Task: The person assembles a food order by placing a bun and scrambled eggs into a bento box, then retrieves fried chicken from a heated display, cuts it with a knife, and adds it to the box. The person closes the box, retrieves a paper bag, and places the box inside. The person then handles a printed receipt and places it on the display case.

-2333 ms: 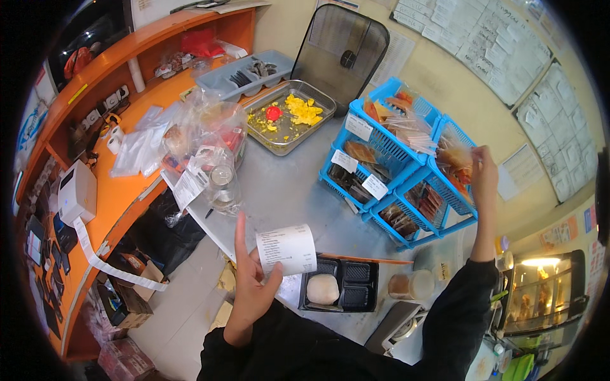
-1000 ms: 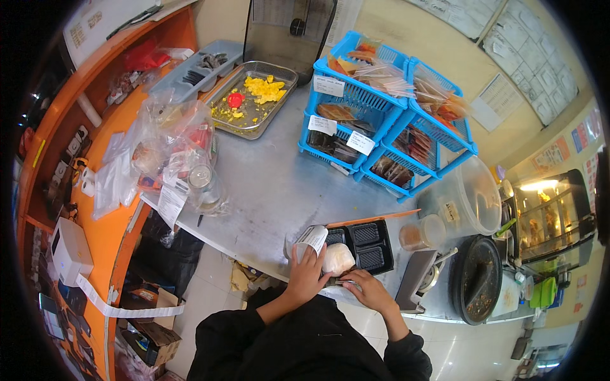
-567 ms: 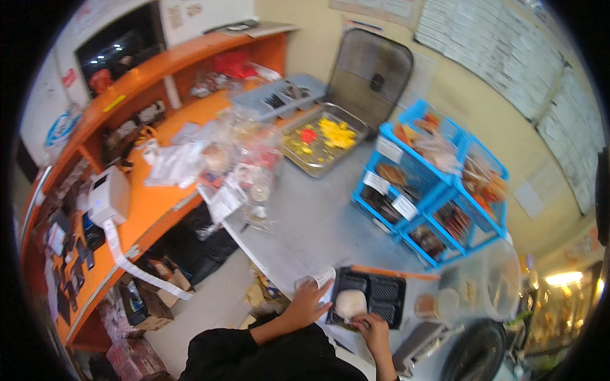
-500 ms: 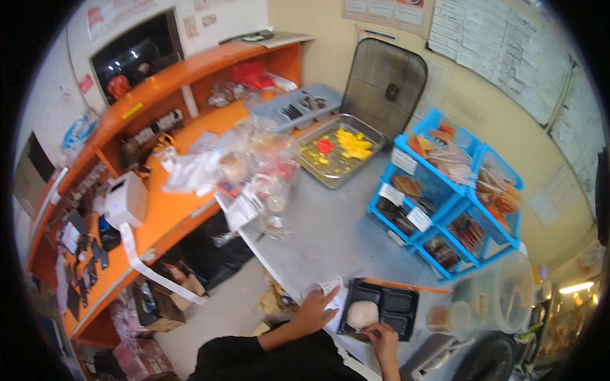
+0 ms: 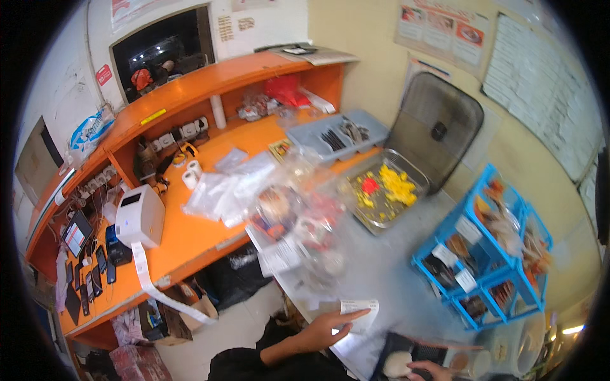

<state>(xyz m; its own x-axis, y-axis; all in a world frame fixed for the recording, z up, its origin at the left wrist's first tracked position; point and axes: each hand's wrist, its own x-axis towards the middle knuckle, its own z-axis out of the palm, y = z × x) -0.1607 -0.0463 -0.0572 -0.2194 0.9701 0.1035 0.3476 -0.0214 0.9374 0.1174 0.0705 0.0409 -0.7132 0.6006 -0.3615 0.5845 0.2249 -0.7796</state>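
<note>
My left hand lies over a white printed paper slip on the steel table, index finger stretched out across it and thumb apart. At the bottom edge is a black compartment tray, blurred and partly cut off. A round white mound of food sits in its left compartment. My right hand is at the tray's near side, its fingers drawn together beside the mound. What those fingers hold, if anything, is hidden. Beyond my left hand, clear plastic bags of packed food stand on the table.
A steel tray with yellow and red food bits stands at the back. Blue stacked bins hold packets on the right. An orange counter runs along the left with a white printer, its paper strip hanging down. A grey-blue cutlery tray sits behind.
The view has swung, so the table and tray appear lower and farther right. My left index finger now stretches across the slip. My right hand stays by the white mound.
</note>
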